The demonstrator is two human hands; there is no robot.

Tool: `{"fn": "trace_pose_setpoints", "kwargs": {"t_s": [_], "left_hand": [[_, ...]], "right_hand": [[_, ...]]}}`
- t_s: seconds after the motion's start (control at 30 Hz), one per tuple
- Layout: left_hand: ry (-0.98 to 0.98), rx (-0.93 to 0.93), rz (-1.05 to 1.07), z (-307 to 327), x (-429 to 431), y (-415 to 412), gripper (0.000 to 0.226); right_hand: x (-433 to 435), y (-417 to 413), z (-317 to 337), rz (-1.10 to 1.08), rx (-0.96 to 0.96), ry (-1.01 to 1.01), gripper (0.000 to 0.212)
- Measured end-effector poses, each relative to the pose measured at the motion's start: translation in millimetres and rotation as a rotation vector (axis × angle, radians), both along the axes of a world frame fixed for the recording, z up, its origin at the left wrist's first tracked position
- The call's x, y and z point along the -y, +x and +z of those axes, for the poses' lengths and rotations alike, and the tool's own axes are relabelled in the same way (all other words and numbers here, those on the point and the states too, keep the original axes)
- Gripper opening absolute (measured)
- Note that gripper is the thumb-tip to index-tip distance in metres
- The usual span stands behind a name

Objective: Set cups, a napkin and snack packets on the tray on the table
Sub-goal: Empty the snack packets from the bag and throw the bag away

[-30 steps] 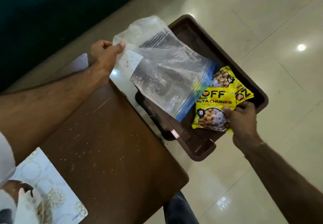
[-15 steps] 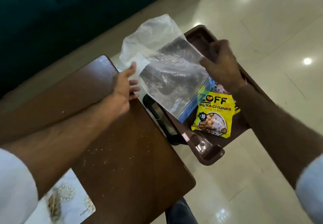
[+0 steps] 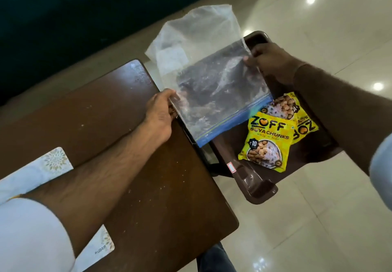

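A dark brown plastic tray (image 3: 253, 189) juts out past the right edge of the brown table (image 3: 148, 186), over the floor. Two yellow soya chunks packets lie in it, one (image 3: 267, 142) overlapping the other (image 3: 297, 112). A clear zip bag (image 3: 212, 84) with a blue seal strip hangs over the tray's left part. My left hand (image 3: 160, 112) pinches the bag's near left edge. My right hand (image 3: 269, 61) pinches its far right edge. What the bag holds is hard to tell. No cups show.
A white patterned mat (image 3: 38, 172) lies on the table under my left forearm. Glossy pale floor tiles (image 3: 318, 218) spread to the right and below. A dark green surface (image 3: 63, 17) fills the upper left. My knee in dark trousers (image 3: 214, 259) shows at the bottom.
My right hand let go of the yellow packets, leaving them in the tray, and took the bag's right edge. My left hand shifted from the bag's far corner to its near left edge.
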State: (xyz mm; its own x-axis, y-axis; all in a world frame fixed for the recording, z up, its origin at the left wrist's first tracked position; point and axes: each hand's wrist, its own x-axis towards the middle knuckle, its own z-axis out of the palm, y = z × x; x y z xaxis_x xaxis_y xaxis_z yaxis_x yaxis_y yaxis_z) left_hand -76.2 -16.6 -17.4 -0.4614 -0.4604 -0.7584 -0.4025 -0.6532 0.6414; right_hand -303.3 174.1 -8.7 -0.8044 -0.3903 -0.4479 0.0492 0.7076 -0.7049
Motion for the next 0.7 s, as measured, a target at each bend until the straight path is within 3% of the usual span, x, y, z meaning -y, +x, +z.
{"fn": "trace_pose_setpoints", "kwargs": {"t_s": [0.1, 0.23, 0.3, 0.47, 0.57, 0.7], "left_hand": [[0.01, -0.056, 0.053, 4.3, 12.3, 0.3, 0.025], [-0.027, -0.08, 0.03, 6.0, 15.7, -2.5, 0.042], [-0.051, -0.061, 0.003, 3.9, 15.2, -8.3, 0.051], [-0.217, 0.014, -0.11, -3.9, 18.7, -21.0, 0.047], [-0.301, -0.009, -0.105, 0.2, 22.2, -24.2, 0.037], [-0.337, -0.044, -0.166, 10.9, 32.4, -22.7, 0.033]], "right_hand": [[-13.1, 11.6, 13.0, -0.11, 0.058, -0.138, 0.015], [-36.9, 27.7, 15.3, -0.057, 0.04, -0.206, 0.057], [-45.0, 34.5, 15.9, 0.038, 0.083, -0.285, 0.065], [-43.6, 40.2, 16.4, -0.015, 0.22, -0.383, 0.041], [-36.0, 39.1, 29.0, -0.043, 0.287, -0.416, 0.049], [-22.5, 38.8, 49.4, 0.045, 0.156, -0.229, 0.049]]}}
